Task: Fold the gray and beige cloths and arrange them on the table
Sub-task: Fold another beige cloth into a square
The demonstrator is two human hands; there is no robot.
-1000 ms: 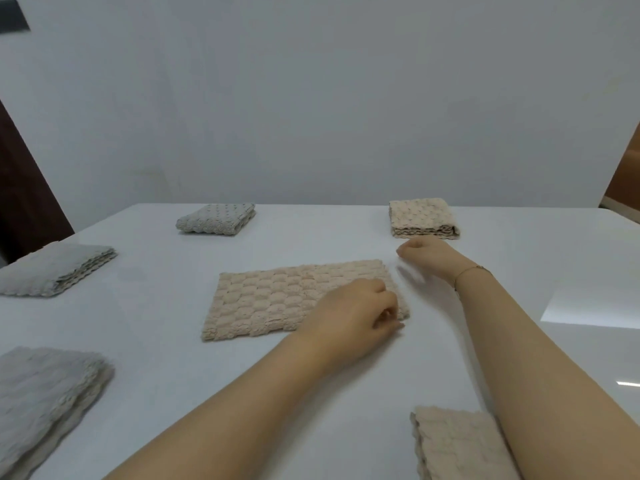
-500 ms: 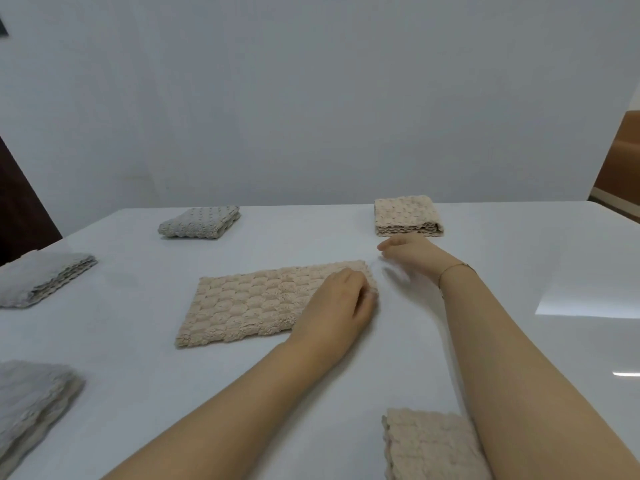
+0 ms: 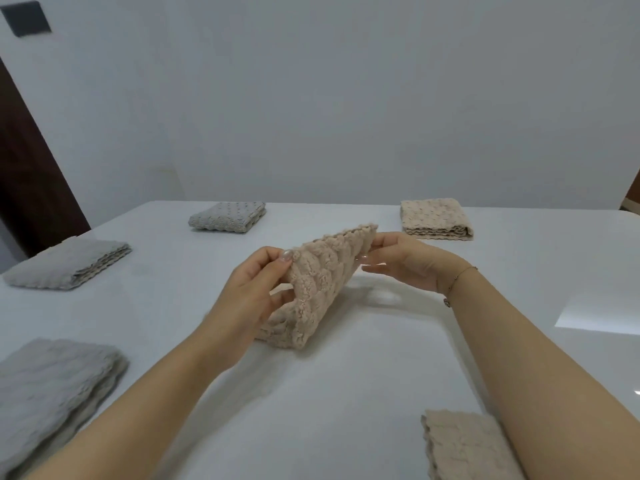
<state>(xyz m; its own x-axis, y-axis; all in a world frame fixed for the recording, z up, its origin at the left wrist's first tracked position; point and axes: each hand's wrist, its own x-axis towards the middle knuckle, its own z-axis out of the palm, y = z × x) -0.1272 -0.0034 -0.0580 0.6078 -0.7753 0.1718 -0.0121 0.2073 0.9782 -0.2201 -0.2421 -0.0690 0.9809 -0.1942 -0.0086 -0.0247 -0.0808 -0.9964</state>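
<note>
Lifted off the table [image 3: 346, 393] now, beige cloth [image 3: 322, 289] is rising at frame centre, left hand [image 3: 252, 292] and right hand [image 3: 405, 265] pinching its corners. Uneven grips risk a crooked fold.

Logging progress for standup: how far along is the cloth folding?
Done: three gray folded cloths on the left, two beige on the right. In hand: left hand and right hand lifting one edge of the center beige cloth, mid-fold. Left: finish and place it.
</note>
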